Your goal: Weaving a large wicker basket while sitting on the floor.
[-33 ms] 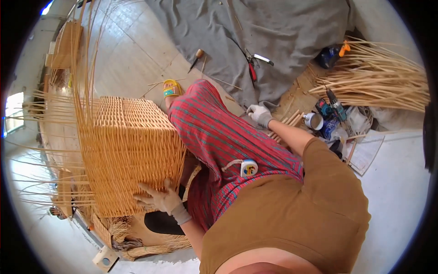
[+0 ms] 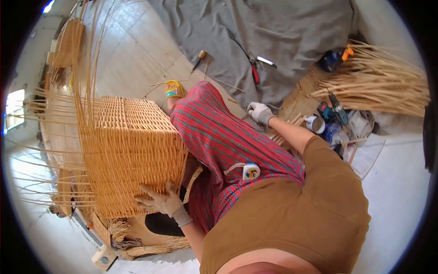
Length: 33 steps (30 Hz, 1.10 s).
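A large box-shaped wicker basket (image 2: pixel 137 157) lies to my left with long loose canes (image 2: pixel 59 114) sticking out of its left end. My left hand (image 2: pixel 160 201), in a pale glove, rests on the basket's near side with its fingers spread. My right hand (image 2: pixel 260 113), gloved too, is over by the far side of my checked red cloth garment (image 2: pixel 237 125), near the grey cloth's edge. Its fingers are curled in, and whether anything is inside them is hidden. A white tape measure (image 2: pixel 250 171) sits on my lap.
On the grey cloth (image 2: pixel 292 27) lie red-handled pliers (image 2: pixel 254 73) and a white-handled tool (image 2: pixel 266 61). A wooden-handled awl (image 2: pixel 199 60) lies at its edge. Right of my arm are a cordless drill (image 2: pixel 336 108), a mug (image 2: pixel 315 124) and a cane bundle (image 2: pixel 378 82).
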Tool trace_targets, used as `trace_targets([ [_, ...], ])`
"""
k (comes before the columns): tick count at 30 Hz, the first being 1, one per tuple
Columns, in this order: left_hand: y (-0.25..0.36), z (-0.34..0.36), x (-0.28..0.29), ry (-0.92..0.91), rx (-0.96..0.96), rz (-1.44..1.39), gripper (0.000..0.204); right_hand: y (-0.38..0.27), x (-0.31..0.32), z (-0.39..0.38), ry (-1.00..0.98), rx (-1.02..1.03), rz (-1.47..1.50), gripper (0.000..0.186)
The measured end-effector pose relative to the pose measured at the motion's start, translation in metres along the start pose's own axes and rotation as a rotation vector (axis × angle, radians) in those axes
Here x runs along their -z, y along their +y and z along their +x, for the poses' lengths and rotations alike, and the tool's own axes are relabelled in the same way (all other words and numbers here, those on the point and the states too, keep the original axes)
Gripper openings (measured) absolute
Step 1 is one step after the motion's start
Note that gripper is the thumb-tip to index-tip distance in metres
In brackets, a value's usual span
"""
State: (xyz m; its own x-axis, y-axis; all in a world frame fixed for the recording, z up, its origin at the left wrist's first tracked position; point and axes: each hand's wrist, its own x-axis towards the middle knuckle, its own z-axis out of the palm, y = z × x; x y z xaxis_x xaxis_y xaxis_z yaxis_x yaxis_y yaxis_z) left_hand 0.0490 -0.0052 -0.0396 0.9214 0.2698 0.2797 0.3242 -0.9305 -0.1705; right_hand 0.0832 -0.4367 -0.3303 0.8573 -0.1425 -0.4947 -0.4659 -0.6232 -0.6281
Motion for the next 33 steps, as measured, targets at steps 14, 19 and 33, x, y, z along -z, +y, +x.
trace_targets([
  [14,0.006,-0.016,0.021,-0.159,0.119,-0.088,0.109,-0.149,0.019,0.310,0.187,0.291,-0.714,0.050],
  [19,0.011,-0.003,0.027,-0.167,0.142,-0.169,0.099,-0.138,-0.010,0.336,0.118,0.145,-0.805,0.033],
  [33,0.032,-0.014,0.065,0.016,0.129,-0.805,0.070,-0.208,0.139,0.025,-0.028,0.232,0.670,0.047],
])
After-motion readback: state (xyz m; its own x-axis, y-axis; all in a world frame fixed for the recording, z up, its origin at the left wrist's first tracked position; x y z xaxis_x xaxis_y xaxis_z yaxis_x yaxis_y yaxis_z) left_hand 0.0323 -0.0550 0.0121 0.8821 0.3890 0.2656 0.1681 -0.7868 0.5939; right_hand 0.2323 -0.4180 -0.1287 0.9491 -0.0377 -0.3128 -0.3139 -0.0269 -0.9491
